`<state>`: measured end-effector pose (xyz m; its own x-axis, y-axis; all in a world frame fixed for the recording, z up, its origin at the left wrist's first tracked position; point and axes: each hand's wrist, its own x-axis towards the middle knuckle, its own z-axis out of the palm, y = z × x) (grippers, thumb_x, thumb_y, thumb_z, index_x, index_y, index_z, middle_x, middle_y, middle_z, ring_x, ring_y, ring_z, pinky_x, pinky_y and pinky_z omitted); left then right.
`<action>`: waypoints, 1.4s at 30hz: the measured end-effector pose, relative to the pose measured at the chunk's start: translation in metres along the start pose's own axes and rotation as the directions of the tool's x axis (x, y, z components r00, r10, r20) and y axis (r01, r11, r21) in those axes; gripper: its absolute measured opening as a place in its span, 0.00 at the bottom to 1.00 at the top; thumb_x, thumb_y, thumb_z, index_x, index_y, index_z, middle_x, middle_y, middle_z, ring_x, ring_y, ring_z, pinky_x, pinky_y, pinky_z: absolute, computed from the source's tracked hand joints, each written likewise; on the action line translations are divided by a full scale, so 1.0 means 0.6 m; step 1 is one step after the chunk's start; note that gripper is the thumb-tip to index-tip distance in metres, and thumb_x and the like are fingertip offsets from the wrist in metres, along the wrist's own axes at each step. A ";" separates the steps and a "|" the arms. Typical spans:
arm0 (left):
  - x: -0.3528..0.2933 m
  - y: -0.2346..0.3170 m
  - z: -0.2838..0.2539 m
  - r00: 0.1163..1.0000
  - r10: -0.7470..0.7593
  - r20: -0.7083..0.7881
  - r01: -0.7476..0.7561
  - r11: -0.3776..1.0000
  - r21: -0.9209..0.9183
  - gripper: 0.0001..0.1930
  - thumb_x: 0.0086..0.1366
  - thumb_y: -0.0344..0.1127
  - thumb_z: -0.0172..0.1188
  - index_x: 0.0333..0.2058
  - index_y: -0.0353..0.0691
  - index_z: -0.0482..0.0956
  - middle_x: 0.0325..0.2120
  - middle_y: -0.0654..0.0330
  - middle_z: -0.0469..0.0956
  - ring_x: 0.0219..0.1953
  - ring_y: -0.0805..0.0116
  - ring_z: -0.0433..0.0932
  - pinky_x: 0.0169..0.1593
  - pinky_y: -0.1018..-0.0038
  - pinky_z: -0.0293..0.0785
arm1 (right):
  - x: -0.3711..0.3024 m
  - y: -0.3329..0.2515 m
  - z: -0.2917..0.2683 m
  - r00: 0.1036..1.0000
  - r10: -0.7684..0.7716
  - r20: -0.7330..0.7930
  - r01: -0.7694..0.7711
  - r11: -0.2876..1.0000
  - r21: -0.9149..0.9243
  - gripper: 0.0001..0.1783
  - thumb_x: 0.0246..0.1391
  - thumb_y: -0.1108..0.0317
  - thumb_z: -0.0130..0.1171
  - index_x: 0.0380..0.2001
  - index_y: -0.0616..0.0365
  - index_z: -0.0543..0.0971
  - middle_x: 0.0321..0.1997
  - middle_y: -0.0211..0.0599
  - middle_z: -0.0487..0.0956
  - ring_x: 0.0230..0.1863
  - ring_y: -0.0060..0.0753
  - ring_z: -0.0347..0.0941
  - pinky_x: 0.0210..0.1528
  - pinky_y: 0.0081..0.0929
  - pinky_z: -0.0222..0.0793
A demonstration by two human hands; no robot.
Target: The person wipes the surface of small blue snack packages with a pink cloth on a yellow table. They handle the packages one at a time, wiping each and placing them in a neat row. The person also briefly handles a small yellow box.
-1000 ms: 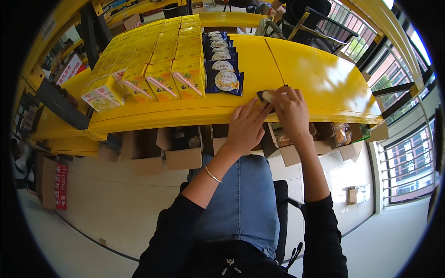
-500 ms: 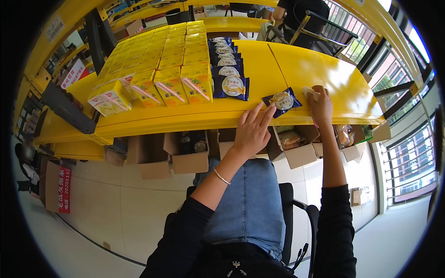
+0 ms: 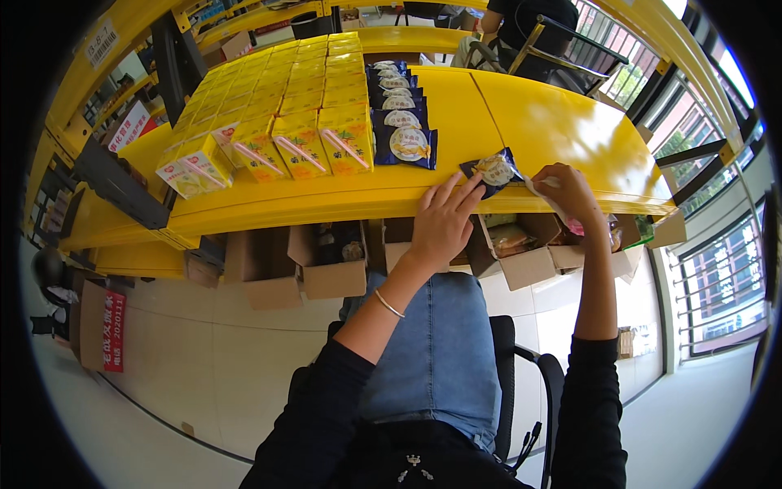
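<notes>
A small blue snack packet (image 3: 497, 169) with a pale round label lies near the front edge of the yellow shelf, its right end tipped up a little. The fingers of my left hand (image 3: 444, 216) are stretched out, their tips on the packet's left side. My right hand (image 3: 570, 194) is closed in a pinch on a thin white cloth-like piece (image 3: 534, 188), which touches or nearly touches the packet's right end. Something pink shows under that hand; its kind is unclear. Several similar blue packets (image 3: 409, 147) stand in an overlapping row farther left.
Yellow drink boxes (image 3: 301, 138) fill the left of the yellow shelf (image 3: 562, 114). Below its edge sit open cardboard boxes (image 3: 529, 269), some with packaged goods. A person (image 3: 538, 24) sits beyond the shelf. Barred windows (image 3: 721, 285) are at the right.
My right hand has turned and come down slightly, drawing the white piece toward the packet. The packet's right end has lifted. My left hand stays nearly in place.
</notes>
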<state>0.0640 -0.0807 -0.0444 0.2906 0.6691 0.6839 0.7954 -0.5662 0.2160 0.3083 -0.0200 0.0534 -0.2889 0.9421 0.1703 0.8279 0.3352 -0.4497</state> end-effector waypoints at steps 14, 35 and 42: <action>0.001 -0.002 0.008 0.999 0.013 -0.044 -0.011 0.999 0.053 0.32 0.53 0.29 0.56 0.60 0.56 0.69 0.56 0.60 0.69 0.61 0.61 0.64 0.58 0.61 0.57 | 0.027 -0.007 0.074 0.732 -0.283 -0.620 0.049 0.929 -0.367 0.12 0.57 0.68 0.55 0.44 0.55 0.78 0.55 0.41 0.71 0.56 0.47 0.66 0.50 0.43 0.69; 0.003 -0.001 -0.006 1.000 0.000 0.009 0.001 0.988 -0.155 0.28 0.52 0.36 0.60 0.56 0.53 0.72 0.54 0.65 0.69 0.62 0.62 0.61 0.60 0.60 0.52 | -0.065 -0.077 0.217 0.868 0.423 -0.260 -0.059 0.609 0.791 0.14 0.60 0.61 0.59 0.34 0.64 0.80 0.28 0.33 0.83 0.25 0.19 0.78 0.24 0.14 0.66; -0.003 -0.003 -0.006 1.000 0.009 0.002 -0.009 0.994 -0.108 0.27 0.53 0.36 0.58 0.55 0.54 0.72 0.54 0.64 0.69 0.62 0.61 0.61 0.60 0.60 0.53 | -0.070 -0.066 0.143 0.792 0.189 -0.581 -0.141 0.982 0.127 0.10 0.55 0.60 0.62 0.31 0.55 0.82 0.26 0.39 0.81 0.22 0.38 0.78 0.27 0.29 0.71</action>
<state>0.0599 -0.0825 -0.0433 0.2985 0.6648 0.6847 0.7306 -0.6208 0.2842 0.2466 -0.0716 -0.0110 0.2069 0.8029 0.5590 0.7928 0.1972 -0.5767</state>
